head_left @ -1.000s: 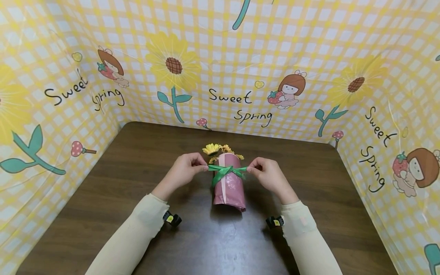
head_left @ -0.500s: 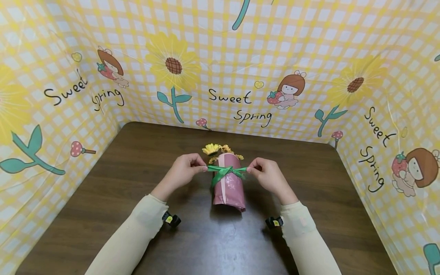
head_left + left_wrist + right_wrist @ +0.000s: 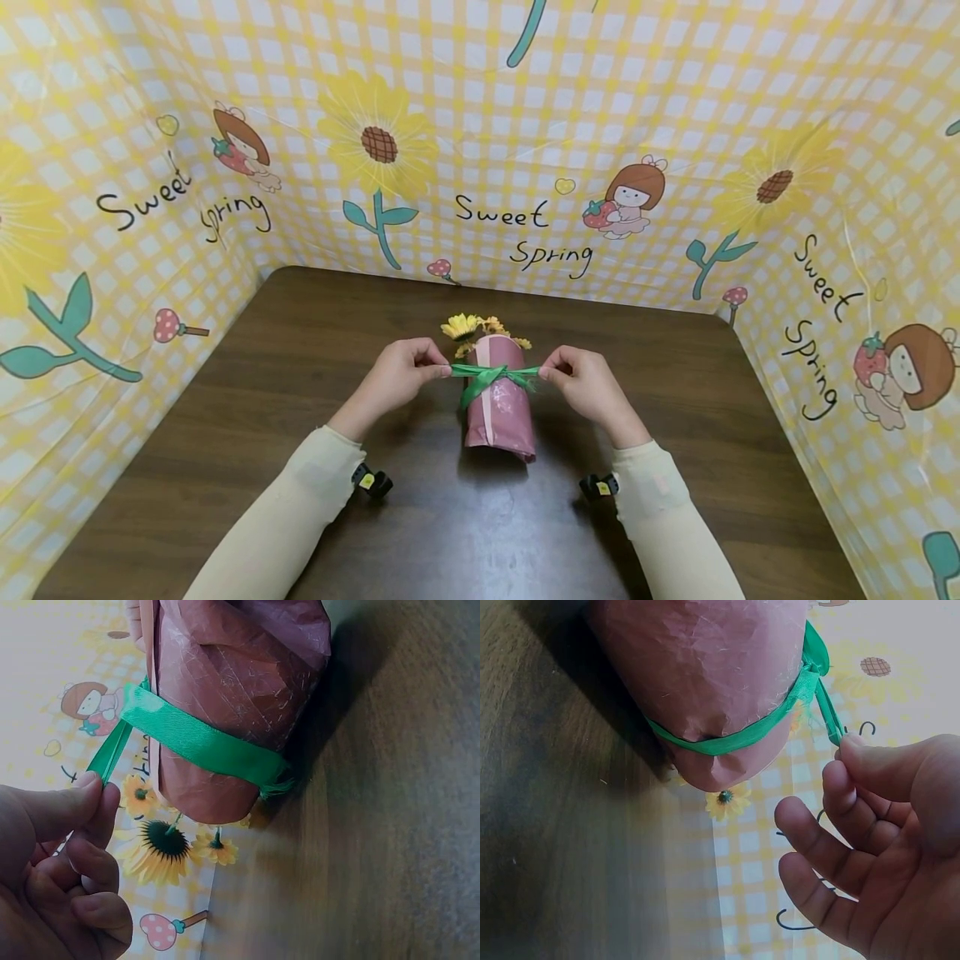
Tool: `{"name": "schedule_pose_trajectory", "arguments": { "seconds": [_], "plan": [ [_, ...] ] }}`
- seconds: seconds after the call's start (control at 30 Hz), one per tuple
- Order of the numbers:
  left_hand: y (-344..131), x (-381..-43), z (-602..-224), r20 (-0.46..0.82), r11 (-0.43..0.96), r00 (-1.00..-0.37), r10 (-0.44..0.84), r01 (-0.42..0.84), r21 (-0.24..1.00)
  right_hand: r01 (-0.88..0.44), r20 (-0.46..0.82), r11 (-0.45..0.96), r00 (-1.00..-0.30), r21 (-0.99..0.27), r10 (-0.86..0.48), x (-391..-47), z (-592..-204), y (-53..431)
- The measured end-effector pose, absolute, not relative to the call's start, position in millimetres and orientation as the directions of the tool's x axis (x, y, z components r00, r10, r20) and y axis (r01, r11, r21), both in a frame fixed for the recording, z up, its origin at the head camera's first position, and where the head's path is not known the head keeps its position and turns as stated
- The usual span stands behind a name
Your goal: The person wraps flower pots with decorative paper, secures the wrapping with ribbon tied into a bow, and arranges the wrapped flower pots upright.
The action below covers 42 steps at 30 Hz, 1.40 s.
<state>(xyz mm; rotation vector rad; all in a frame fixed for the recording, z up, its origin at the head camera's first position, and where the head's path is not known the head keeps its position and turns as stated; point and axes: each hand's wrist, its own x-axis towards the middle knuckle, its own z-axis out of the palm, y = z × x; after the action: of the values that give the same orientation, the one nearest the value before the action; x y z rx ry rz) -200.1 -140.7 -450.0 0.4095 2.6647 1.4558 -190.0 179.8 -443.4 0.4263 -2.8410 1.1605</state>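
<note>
A bouquet in pink wrapping paper (image 3: 513, 425) lies on the brown table, its yellow flowers (image 3: 461, 325) at the far end. Round the paper runs a green ribbon (image 3: 491, 379), crossed in a knot on top with a loose tail hanging at the left. My left hand (image 3: 408, 371) pinches one side of the ribbon between thumb and forefinger, its other fingers curled in the left wrist view. On the other side, my right hand (image 3: 588, 379) pinches the opposite part with thumb and forefinger. Between the two hands the ribbon stretches straight across the bouquet.
The wooden table (image 3: 225, 400) reaches back to a yellow checked cloth (image 3: 495, 117) printed with flowers, which hangs behind and along both sides. A black wrist camera (image 3: 372, 481) sits at the left cuff, and another black camera (image 3: 598, 485) at the right.
My left hand has moved very slightly left and toward me, still pinching the ribbon, so a bit more green shows beside its fingertips. The bouquet stays where it was.
</note>
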Motion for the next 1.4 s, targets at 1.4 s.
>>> {"name": "schedule_pose_trajectory", "arguments": {
  "seconds": [1.4],
  "plan": [
    [-138.1, -200.6, -449.1, 0.050, 0.513, -0.972, 0.228, 0.164, 0.842, -0.232, 0.129, 0.578, -0.968, -0.782, -0.214, -191.2, -447.5, 179.8]
  ]
}}
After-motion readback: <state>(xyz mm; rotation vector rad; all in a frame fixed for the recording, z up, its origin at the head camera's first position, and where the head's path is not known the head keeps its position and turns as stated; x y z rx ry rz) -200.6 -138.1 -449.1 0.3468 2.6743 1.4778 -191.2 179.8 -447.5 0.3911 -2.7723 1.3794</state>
